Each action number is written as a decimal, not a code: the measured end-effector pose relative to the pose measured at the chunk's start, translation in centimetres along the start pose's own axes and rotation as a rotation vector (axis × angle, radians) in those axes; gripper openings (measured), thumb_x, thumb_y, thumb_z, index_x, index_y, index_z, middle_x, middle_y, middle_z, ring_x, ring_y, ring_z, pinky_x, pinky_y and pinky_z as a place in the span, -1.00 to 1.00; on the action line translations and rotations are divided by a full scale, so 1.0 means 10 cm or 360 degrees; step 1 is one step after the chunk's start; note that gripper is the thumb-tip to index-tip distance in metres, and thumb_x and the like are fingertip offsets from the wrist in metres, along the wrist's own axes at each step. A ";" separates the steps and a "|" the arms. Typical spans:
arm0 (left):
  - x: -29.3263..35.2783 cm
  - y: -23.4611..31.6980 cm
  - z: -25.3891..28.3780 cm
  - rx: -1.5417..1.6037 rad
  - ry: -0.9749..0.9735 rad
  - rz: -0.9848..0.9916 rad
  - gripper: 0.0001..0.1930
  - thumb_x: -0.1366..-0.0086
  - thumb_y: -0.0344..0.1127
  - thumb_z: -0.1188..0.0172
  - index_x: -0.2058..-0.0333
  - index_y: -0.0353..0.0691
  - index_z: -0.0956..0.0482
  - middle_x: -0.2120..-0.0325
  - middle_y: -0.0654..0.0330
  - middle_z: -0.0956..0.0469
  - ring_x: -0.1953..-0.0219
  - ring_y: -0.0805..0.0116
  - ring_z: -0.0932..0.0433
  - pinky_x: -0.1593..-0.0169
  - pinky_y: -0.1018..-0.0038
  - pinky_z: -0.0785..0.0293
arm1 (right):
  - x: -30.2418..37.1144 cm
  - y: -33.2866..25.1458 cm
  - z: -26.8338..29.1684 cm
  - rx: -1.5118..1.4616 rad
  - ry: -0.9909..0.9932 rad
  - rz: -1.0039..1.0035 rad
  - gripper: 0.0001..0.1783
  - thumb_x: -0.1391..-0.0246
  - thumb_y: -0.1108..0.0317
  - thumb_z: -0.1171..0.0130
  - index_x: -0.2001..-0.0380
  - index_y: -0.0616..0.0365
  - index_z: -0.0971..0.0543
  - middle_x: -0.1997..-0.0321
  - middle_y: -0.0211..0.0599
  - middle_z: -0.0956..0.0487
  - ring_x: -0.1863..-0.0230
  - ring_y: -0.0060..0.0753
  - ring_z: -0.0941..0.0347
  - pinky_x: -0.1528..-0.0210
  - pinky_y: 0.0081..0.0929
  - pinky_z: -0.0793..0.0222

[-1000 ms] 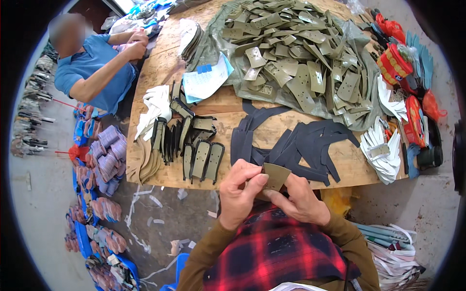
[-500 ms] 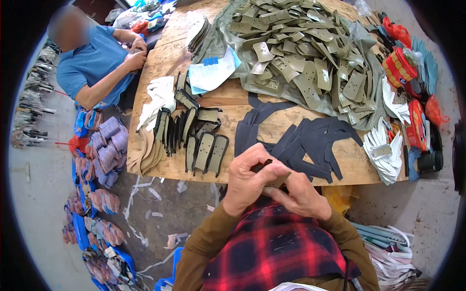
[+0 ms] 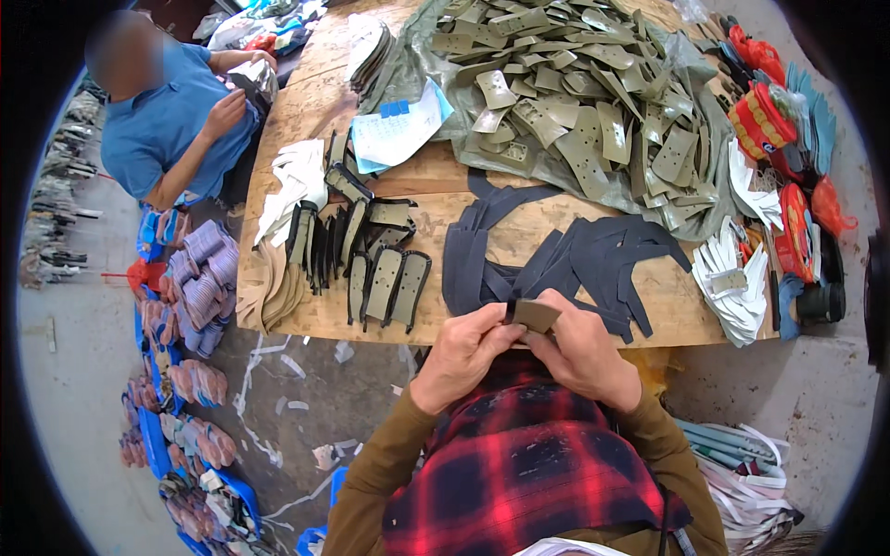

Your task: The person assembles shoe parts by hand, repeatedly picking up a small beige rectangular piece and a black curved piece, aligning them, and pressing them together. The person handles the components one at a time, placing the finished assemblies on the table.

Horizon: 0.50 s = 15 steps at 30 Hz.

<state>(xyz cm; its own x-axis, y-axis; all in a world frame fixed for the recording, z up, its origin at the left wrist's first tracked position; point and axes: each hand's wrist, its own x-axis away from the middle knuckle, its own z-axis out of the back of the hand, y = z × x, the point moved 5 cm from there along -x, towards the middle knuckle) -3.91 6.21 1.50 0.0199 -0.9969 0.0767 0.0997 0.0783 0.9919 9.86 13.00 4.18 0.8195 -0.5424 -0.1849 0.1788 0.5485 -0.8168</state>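
Just in front of the table's near edge, both hands are closed on one small olive-green plate (image 3: 538, 315). My left hand (image 3: 461, 360) pinches its left end, where a bit of black strip (image 3: 510, 310) shows at the edge. My right hand (image 3: 586, 354) grips the plate's right side with thumb and fingers. Most of its lower side is hidden by the fingers. Beyond my hands lies a heap of loose black fabric strips (image 3: 593, 264). To the left, several olive plates with black-bound edges (image 3: 385, 285) stand and lean together.
A large pile of bare olive plates (image 3: 603, 102) rests on plastic sheeting across the wooden table (image 3: 426, 227). White strips (image 3: 731, 287), tan pieces (image 3: 269, 292) and a paper sheet (image 3: 403, 134) lie around. A co-worker in a blue shirt (image 3: 176, 116) sits at left, beside bundled shoe parts (image 3: 199, 278).
My hands have lowered slightly and drawn apart, and the olive plate now lies flatter, its face showing. The co-worker's hands have separated, one now with pale material.
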 end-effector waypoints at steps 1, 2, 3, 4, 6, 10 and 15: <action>-0.01 0.09 0.00 -0.0118 0.0054 -0.0136 -0.66 -0.31 -0.52 -0.13 -0.06 -0.34 -0.48 0.20 -0.01 -0.62 0.18 0.26 -0.65 0.13 0.41 -0.57 | -0.01 -0.03 -0.01 0.0084 0.0085 0.0127 -0.64 0.04 0.62 -0.15 0.11 0.28 -0.42 0.22 -0.04 -0.47 0.28 0.10 -0.48 0.23 -0.17 -0.43; -0.02 0.22 -0.01 -0.0234 0.0108 -0.0272 -0.63 -0.29 -0.54 -0.13 -0.08 -0.33 -0.46 0.14 -0.03 -0.61 0.13 0.21 -0.64 0.10 0.39 -0.56 | -0.03 -0.05 -0.05 0.0168 0.0170 0.0254 -0.63 0.05 0.63 -0.14 0.10 0.28 -0.42 0.21 -0.04 -0.47 0.25 0.10 -0.48 0.21 -0.18 -0.44; -0.02 0.32 -0.02 -0.0350 0.0157 -0.0411 -0.60 -0.26 -0.57 -0.14 -0.10 -0.32 -0.45 0.08 -0.05 -0.60 0.09 0.16 -0.64 0.07 0.36 -0.56 | -0.03 -0.07 -0.07 0.0255 0.0258 0.0378 -0.61 0.05 0.63 -0.13 0.08 0.28 -0.42 0.19 -0.04 -0.47 0.23 0.09 -0.48 0.19 -0.19 -0.45; -0.01 0.31 -0.01 -0.0513 0.0190 -0.0536 -0.57 -0.25 -0.58 -0.14 -0.12 -0.31 -0.44 0.03 -0.04 -0.57 0.04 0.13 -0.62 0.03 0.34 -0.55 | -0.04 -0.08 -0.06 0.0201 0.0244 0.0377 -0.57 0.06 0.64 -0.13 0.05 0.29 -0.41 0.15 -0.02 -0.47 0.19 0.09 -0.49 0.16 -0.21 -0.45; 0.03 0.27 0.05 -0.0845 0.0266 -0.0785 -0.51 -0.22 -0.61 -0.15 -0.16 -0.29 -0.41 -0.06 -0.04 -0.53 -0.05 0.09 -0.57 -0.05 0.31 -0.53 | -0.07 -0.13 -0.03 0.0085 0.0212 0.0384 -0.50 0.08 0.66 -0.11 -0.03 0.31 -0.39 0.07 0.02 -0.46 0.12 0.09 -0.49 0.10 -0.24 -0.47; 0.14 0.25 0.15 -0.0695 0.0510 -0.1105 -0.61 -0.13 -0.64 -0.18 0.03 -0.34 -0.48 -0.06 -0.21 -0.49 0.04 -0.03 -0.63 0.08 0.30 -0.64 | 0.07 0.08 -0.06 -0.0729 0.0383 -0.0100 -0.51 -0.12 0.55 -0.10 -0.15 0.28 -0.37 -0.10 -0.07 -0.43 0.03 -0.27 -0.52 -0.01 -0.38 -0.44; 0.20 0.12 0.04 -0.0649 0.0380 -0.1085 -0.83 -0.17 -0.71 -0.11 0.34 -0.44 -0.29 -0.16 -0.31 -0.35 0.02 -0.04 -0.61 0.07 0.29 -0.64 | 0.05 0.42 -0.26 -0.1408 0.0007 -0.0691 -0.69 -0.29 0.31 -0.09 0.03 0.31 -0.55 0.12 -0.36 -0.58 0.10 -0.62 -0.45 0.04 -0.58 -0.40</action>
<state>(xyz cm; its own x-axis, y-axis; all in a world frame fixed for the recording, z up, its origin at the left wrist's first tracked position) -4.15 4.28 2.89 0.0308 -0.8016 -0.5971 0.5180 -0.4981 0.6954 9.61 13.36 -0.83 0.7766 -0.5875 0.2274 -0.0097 -0.3721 -0.9282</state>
